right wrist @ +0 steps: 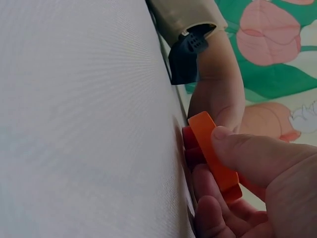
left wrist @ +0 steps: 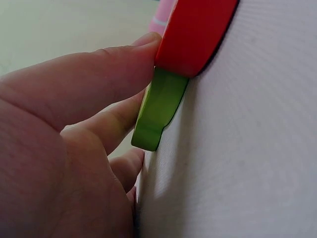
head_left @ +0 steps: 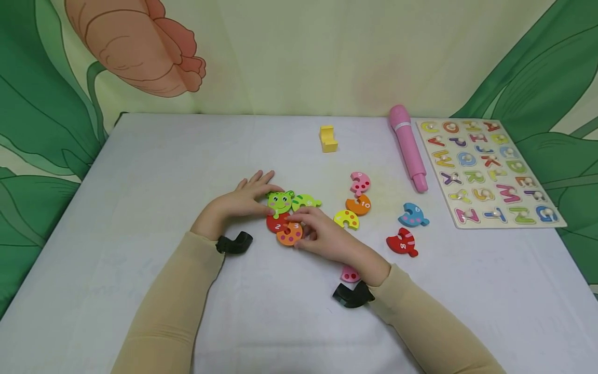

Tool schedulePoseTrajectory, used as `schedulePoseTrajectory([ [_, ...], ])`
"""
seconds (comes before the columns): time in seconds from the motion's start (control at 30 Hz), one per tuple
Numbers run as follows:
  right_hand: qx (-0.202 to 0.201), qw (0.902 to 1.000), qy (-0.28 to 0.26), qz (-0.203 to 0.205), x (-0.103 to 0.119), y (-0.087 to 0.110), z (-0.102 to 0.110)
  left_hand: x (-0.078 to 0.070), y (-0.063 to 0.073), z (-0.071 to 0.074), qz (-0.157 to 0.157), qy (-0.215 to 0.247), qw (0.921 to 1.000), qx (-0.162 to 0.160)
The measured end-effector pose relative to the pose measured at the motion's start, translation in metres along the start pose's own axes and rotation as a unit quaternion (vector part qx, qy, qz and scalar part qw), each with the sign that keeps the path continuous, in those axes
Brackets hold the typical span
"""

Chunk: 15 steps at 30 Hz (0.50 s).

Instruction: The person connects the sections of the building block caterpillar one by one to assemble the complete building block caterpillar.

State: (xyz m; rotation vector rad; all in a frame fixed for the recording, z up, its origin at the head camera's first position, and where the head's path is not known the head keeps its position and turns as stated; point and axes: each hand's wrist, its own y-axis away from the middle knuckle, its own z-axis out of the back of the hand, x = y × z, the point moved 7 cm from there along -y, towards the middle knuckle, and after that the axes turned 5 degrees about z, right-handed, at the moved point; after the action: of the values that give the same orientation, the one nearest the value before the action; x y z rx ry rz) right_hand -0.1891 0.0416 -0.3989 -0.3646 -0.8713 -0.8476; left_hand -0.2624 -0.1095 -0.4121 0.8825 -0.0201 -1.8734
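In the head view my left hand holds a green animal-head puzzle piece between thumb and forefinger, the other fingers spread. Just below the head lies a red puzzle piece marked 2; the left wrist view shows my thumb against this red piece and the green one. My right hand pinches an orange puzzle piece with pink dots, overlapping the red piece. From the right wrist view, the orange piece stands tilted between thumb and fingers. A green striped piece lies beside the head.
Right of my hands lie pink, orange, yellow, blue and red pieces. Another pink piece is partly under my right wrist. Farther back are a yellow block, a pink pen and a letter board.
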Motion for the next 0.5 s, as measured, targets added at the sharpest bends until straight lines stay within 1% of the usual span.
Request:
schedulePoseTrajectory([
  [0.2, -0.003, 0.9998, 0.022, -0.001, -0.0009, -0.0008, 0.0019, -0.0003, -0.001, 0.0002, -0.001, -0.002, 1.0, -0.001],
  [0.37, -0.011, 0.9991, 0.042, 0.006, 0.0031, 0.0001, 0.0043, -0.0003, -0.0001, 0.0002, -0.004, -0.002, 1.0, -0.002],
  [0.5, -0.016, 0.9975, 0.069, 0.001, 0.0053, 0.0019, 0.0058, 0.0003, -0.0006, -0.0001, -0.006, -0.006, 1.0, -0.002],
])
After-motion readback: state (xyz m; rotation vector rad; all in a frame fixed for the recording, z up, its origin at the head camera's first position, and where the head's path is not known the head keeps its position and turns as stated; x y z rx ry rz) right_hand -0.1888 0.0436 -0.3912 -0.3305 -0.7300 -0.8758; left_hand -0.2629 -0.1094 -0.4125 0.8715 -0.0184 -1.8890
